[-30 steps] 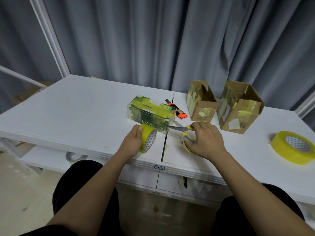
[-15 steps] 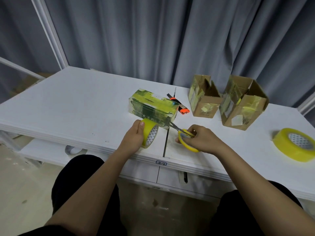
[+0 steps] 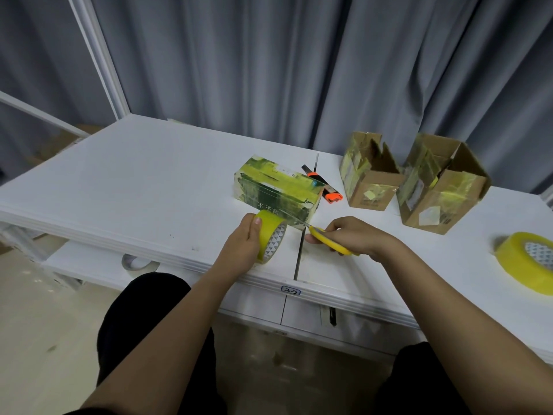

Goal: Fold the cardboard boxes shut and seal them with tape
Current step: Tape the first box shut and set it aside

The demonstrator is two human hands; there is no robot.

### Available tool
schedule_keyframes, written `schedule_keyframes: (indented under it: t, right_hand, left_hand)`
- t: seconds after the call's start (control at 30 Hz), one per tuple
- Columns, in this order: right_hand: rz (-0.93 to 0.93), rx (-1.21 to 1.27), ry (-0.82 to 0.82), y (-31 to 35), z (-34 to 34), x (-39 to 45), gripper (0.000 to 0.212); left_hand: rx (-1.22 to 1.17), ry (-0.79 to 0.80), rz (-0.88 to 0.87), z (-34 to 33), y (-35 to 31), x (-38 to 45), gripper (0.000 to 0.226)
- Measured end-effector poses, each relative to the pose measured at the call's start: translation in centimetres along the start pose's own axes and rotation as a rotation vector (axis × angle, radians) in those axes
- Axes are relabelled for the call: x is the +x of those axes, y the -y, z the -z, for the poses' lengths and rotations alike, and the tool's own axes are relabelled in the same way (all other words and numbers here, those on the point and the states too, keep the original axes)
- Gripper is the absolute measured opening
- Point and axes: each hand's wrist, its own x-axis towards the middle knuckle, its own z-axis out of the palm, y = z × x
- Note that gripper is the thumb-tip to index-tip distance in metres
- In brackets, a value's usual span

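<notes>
The person sits at a white table [image 3: 134, 175] with both forearms stretched over its near edge. The left hand [image 3: 241, 245] grips a roll of yellow tape [image 3: 270, 236] standing on edge, fingers curled over its outer band and the thumb lying on top. The roll stands just in front of a closed green box [image 3: 276, 188], which lies flat near the middle of the table and carries yellow tape across its top and sides.

The right hand [image 3: 351, 235] holds a pair of yellow-handled scissors [image 3: 327, 238], fingers curled round the handles. The thin blades point left toward the near right corner of the green box, at the gap between box and roll. Whether the blades are open or closed is too small to tell.

Behind the green box lies an orange and black utility knife [image 3: 324, 187], close to its far right corner. Further right stand two brown cardboard boxes, a smaller one [image 3: 369, 182] and a larger one [image 3: 440, 194], side by side, both with flaps up and patches of yellow tape on their walls. A second roll of yellow tape [image 3: 528, 265] lies flat near the right edge of the table, well apart from the hands. Grey curtains [image 3: 299, 70] hang behind the table.
</notes>
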Motion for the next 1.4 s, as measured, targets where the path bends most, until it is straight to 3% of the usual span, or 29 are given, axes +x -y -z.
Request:
schedule_keyframes:
  t: [0.2,0.43,0.53,0.77,0.97,1.4]
  right_hand:
    - [-0.007,0.064,0.126,0.9,0.5,1.4,0.063]
    - [0.042,0.132,0.211,1.4,0.5,2.8,0.034]
    - [0.06,0.142,0.237,1.1,0.5,3.2,0.045]
    - [0.143,0.217,0.13,-0.1,0.3,4.1,0.041]
    - [0.198,0.137,0.073,0.0,0.0,4.0,0.039]
    - [0.19,0.053,-0.07,0.1,-0.1,4.0,0.058]
  left_hand:
    - [0.006,-0.007,-0.011,0.0,0.0,0.0,0.028]
    - [0.019,-0.004,-0.012,0.0,0.2,0.0,0.027]
    - [0.016,0.001,-0.015,0.0,0.2,0.0,0.028]
    - [0.005,-0.002,-0.012,0.0,0.2,0.1,0.03]
    - [0.012,-0.013,-0.019,0.0,0.1,0.0,0.026]
    - [-0.118,0.003,0.045,1.0,-0.3,-0.1,0.028]
